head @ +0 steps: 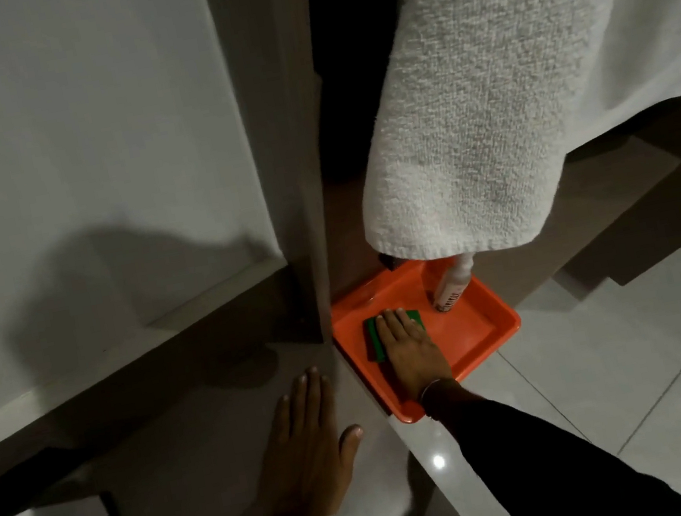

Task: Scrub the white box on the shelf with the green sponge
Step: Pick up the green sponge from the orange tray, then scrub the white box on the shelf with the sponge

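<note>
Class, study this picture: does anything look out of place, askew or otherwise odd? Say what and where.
The orange tray sits askew, one corner jutting past the ledge over the tiled floor. A white towel hangs over the bottle standing in it, hiding its top. The right hand rests flat on the green sponge.

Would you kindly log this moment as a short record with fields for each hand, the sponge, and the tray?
right hand: flat on the green sponge, fingers extended
left hand: open, palm down, holding nothing
green sponge: lying in the orange tray
orange tray: on the floor, also holds a bottle
towel: hanging above the tray
</note>
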`<state>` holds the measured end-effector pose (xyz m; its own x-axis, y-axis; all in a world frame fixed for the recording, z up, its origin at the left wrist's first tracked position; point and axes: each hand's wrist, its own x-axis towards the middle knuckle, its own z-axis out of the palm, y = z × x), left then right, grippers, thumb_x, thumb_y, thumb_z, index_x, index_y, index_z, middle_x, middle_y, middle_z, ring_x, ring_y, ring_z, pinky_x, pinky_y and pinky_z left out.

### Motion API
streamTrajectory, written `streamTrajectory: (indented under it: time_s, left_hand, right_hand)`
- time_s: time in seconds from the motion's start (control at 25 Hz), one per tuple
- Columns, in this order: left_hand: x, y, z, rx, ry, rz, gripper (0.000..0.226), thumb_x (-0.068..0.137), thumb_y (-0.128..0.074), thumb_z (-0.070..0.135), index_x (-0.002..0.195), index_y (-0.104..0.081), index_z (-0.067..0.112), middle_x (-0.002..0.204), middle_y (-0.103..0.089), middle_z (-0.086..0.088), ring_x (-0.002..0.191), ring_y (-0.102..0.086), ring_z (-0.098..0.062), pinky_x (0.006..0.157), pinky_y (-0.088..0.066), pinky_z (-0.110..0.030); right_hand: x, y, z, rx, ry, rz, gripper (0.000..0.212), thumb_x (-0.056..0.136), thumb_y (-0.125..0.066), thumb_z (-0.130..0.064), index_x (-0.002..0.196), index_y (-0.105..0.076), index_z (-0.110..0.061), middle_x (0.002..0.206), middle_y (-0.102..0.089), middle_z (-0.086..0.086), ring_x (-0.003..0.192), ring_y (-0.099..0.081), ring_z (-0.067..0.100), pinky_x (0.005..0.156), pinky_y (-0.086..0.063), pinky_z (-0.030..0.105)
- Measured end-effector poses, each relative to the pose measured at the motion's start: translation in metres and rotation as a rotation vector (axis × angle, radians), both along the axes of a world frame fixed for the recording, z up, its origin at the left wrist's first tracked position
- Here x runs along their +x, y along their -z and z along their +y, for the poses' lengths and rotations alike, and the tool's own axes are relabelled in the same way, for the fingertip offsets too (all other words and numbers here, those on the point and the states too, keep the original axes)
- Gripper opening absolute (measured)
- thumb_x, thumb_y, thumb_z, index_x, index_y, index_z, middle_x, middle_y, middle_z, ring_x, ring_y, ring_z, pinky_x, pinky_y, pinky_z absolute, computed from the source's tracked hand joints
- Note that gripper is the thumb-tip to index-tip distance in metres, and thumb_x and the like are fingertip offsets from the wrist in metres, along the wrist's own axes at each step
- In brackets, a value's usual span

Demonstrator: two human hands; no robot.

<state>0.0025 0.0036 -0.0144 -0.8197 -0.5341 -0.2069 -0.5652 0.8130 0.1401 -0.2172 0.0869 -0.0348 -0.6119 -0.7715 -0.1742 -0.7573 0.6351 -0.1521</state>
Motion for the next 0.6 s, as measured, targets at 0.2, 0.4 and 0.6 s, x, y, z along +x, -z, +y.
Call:
streamTrajectory:
  time_s: [0.2,0.4,0.6]
  left_hand:
    - [0.058,-0.068,0.006,0.097,-0.057,0.204,0.085,0.097,-0.026,0.070,0.159,-0.024,0.011,0.169,-0.021,-0.010,0.156,-0.024,-0.031,0.128,-0.007,-0.041]
    - [0.158,-0.126,-0.005,0.102,-0.203,0.398,0.089,0.094,-0.030,0.072,0.160,0.009,0.027,0.171,0.018,0.007,0.157,0.021,-0.014,0.130,-0.001,-0.041]
    - [0.277,-0.132,-0.039,0.117,-0.484,0.651,0.097,0.089,-0.043,0.075,0.160,0.009,0.033,0.172,0.014,0.013,0.158,0.013,-0.010,0.128,-0.005,-0.044]
  right_hand:
    - [0.043,-0.077,0.003,-0.184,0.019,-0.028,0.062,0.099,-0.037,-0.020,0.158,-0.021,-0.012,0.164,-0.026,0.014,0.152,-0.019,0.032,0.125,-0.017,0.043]
    - [0.119,-0.133,0.001,-0.315,-0.085,-0.069,0.078,0.090,-0.056,-0.001,0.158,-0.022,-0.020,0.164,-0.028,0.011,0.151,-0.023,0.030,0.123,-0.019,0.042]
    - [0.236,-0.169,-0.034,-0.398,-0.180,-0.150,0.074,0.093,-0.047,0.005,0.155,-0.023,-0.028,0.164,-0.027,0.005,0.151,-0.023,0.023,0.122,-0.018,0.040]
